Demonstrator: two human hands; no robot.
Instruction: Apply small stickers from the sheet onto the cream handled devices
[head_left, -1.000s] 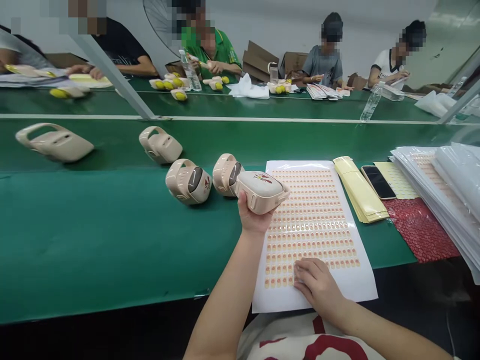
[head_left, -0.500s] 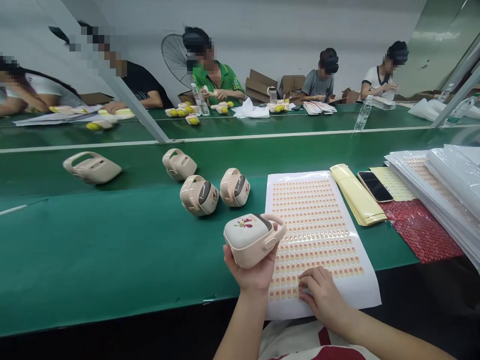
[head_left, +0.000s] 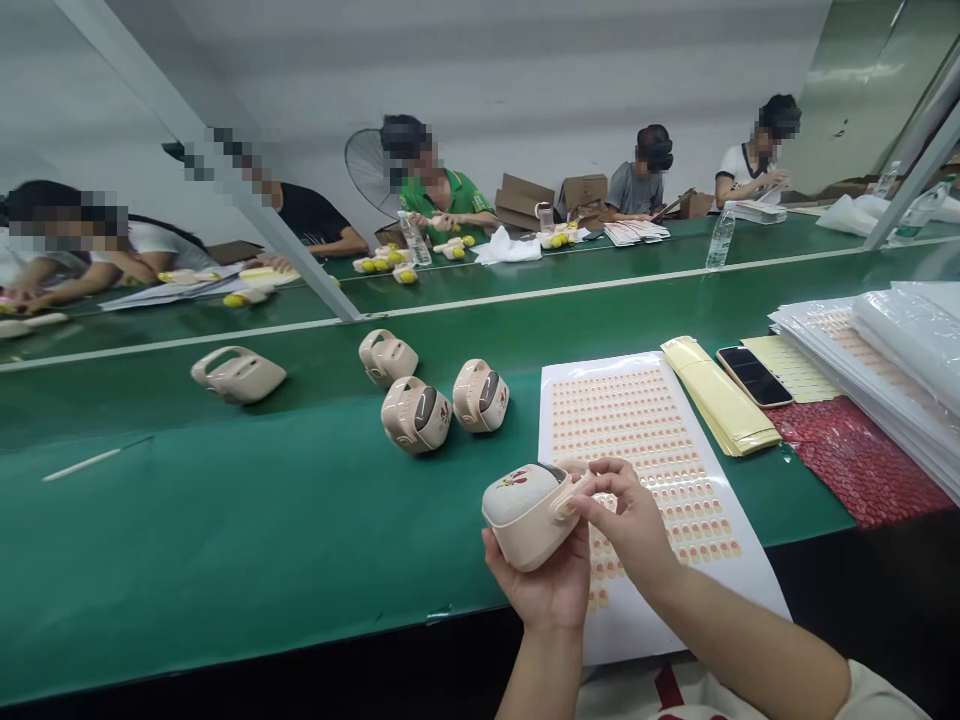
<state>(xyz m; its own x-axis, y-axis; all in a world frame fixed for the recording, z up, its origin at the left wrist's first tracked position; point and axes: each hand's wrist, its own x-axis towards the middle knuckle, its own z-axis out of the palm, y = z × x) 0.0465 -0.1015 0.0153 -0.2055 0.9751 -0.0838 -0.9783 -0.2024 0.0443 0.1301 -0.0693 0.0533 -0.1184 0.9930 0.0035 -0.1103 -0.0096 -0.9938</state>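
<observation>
My left hand (head_left: 546,590) holds a beige portable speaker (head_left: 525,520) from below, fingers wrapped under its base. A pale mesh face with a red printed figure tops it, and a carry handle points right. At the handle's pivot, my right hand (head_left: 626,515) has thumb and fingers pinched together against the speaker; whatever lies between the fingertips is too small to make out. Beneath both hands spreads a white sheet of small orange-and-yellow stickers (head_left: 615,415). Its lower part is partly covered by my hands.
Several similar speakers (head_left: 416,415) stand left of the sheet; a white pen-like stick (head_left: 82,465) lies farther left. Yellow paper strips (head_left: 716,400), a phone (head_left: 754,376), red wrap (head_left: 855,465) and stacked sheets (head_left: 870,370) fill the right. Co-workers sit across the bench behind a slanted post (head_left: 277,230).
My right hand has risen from the sticker sheet to the speaker's handle pivot. The speaker in my left hand sits a little lower and further right in view, as the camera has shifted.
</observation>
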